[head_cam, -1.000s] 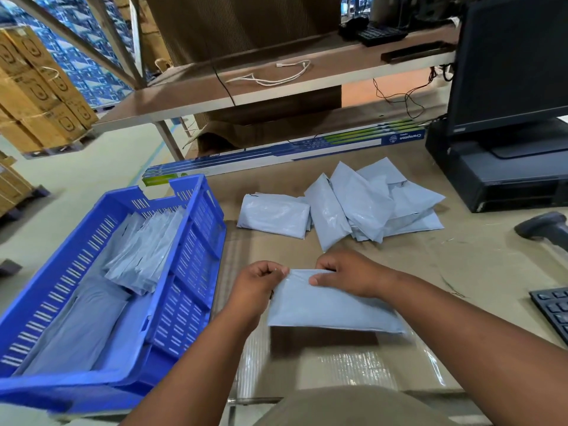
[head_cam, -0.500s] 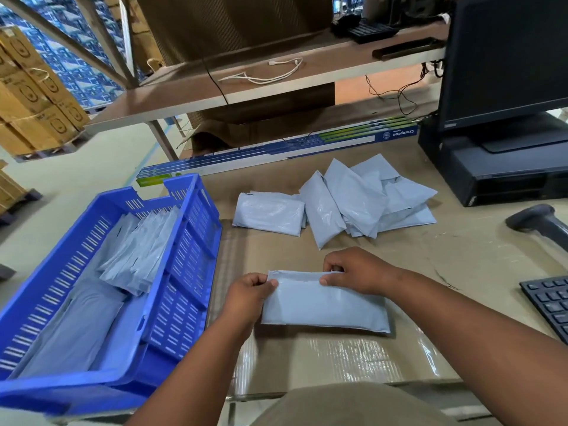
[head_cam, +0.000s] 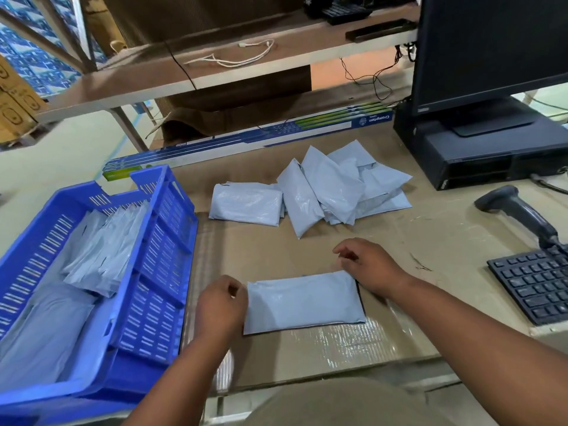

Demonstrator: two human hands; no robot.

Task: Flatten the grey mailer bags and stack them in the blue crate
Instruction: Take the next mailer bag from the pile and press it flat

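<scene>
A grey mailer bag lies flat on the cardboard-covered table in front of me. My left hand sits loosely curled at its left edge and grips nothing. My right hand rests by the bag's top right corner with the fingers spread and lifted. Behind it, a loose pile of grey mailer bags overlaps a single bag on its left. The blue crate stands to my left, with grey bags stacked at its far end and more bags lying in its near part.
A barcode scanner and a black keyboard are on the right. A monitor on a black computer case stands at the back right. A long blue-and-white box lies along the table's far edge under a shelf.
Both hands let go of the bag's top edge. The left hand moved to its left side and the right hand to its right corner. The bag now lies flat.
</scene>
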